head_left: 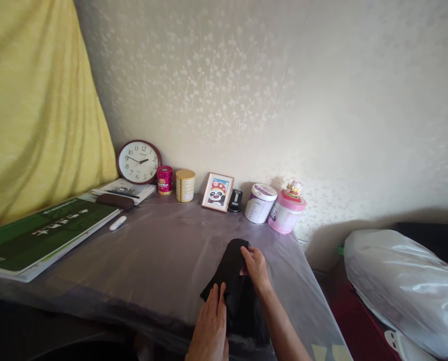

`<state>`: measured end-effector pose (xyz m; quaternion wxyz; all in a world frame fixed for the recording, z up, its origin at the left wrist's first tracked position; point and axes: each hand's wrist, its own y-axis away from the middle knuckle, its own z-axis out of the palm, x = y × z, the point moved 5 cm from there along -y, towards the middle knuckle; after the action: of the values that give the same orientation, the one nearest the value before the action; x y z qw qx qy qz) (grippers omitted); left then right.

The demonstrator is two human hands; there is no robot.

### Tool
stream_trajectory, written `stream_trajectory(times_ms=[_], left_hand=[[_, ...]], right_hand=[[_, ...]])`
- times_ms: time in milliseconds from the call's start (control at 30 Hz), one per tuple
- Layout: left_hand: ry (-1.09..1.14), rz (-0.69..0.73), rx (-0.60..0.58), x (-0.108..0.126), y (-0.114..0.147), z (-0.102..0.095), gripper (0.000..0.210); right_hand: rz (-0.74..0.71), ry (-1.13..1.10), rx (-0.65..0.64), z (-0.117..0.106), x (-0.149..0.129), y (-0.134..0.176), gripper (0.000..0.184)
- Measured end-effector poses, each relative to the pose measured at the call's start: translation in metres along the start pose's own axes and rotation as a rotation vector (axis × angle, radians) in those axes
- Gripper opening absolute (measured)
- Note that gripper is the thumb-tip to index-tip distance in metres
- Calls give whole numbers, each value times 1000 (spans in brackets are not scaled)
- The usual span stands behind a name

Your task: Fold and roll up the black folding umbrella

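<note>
A black, soft-looking item (pixel 231 265), which looks like folded cloth, lies near the front right of the covered table (pixel 164 250). My right hand (pixel 256 266) grips its upper right edge between thumb and fingers. Stretched out, the fingers of my left hand (pixel 211 316) rest against its lower left part. The lower end of the black item runs down between my forearms, and its exact kind cannot be made out.
Along the wall stand a clock (pixel 139 161), a pink can (pixel 165 180), a yellow-lidded can (pixel 185 186), a panda picture frame (pixel 217 192), a white tub (pixel 260 204) and a pink tub (pixel 286 213). A green board (pixel 47 233) lies left; a plastic-covered bundle (pixel 404 281) sits right.
</note>
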<state>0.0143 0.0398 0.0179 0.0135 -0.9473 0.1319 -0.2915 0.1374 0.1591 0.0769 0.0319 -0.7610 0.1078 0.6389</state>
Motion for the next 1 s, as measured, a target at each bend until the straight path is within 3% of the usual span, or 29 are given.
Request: stream_trajectory(times_ms=[233,500,633,767,1000], left_hand=[[-54,-59,-169,10,-3,-15,83],[18,8,-30,-12,5,6,75],[109,-11,66,-8,9,-8,89],[102,-46,2,3,11,-20,89],[-98,-73,-80,0,12,-14,72]], right_hand=[[62,26,0,16,9,-8,44],[32,88,-121,22,5,-5,24],[-2,106,-162,22,5,-2,17],[-32,88,-194,20,4,-1,18],[-125,104,-256,21,3,5,21]])
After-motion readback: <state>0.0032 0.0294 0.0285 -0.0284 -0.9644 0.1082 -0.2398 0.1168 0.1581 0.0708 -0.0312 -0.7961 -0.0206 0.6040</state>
